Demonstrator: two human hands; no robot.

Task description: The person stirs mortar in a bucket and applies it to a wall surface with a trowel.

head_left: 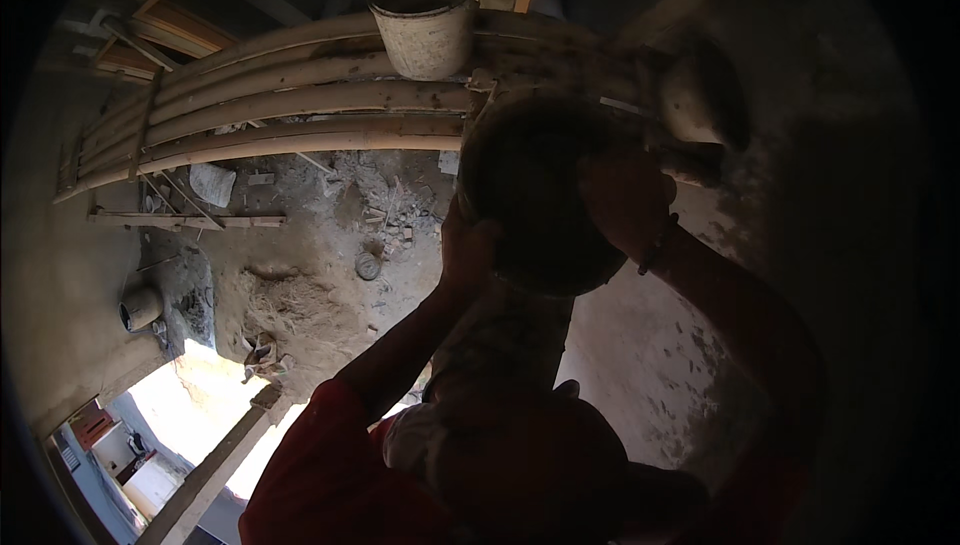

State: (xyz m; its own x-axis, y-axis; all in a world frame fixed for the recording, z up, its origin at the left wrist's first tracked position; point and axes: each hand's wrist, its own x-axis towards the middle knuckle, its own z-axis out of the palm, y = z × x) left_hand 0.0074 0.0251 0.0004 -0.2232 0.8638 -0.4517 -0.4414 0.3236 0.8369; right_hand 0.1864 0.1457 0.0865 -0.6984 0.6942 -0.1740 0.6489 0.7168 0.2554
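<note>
A dark round bucket or pan (530, 185) is in front of me, its inside lost in shadow. My left hand (467, 250) is closed on the left side of this bucket. My right hand (625, 207) is curled at the bucket's right side, over the opening; what its fingers hold is too dark to make out. Red sleeves cover my upper arms. A stained white bucket (420, 45) stands just beyond, on a platform of long bamboo poles (300, 95).
Another container (700, 100) sits at the platform's right end. Below, the floor (330, 325) carries rubble and sand, with a lying drum (140, 310) by the left wall (65, 325). A bright opening with a beam (220, 465) is at lower left.
</note>
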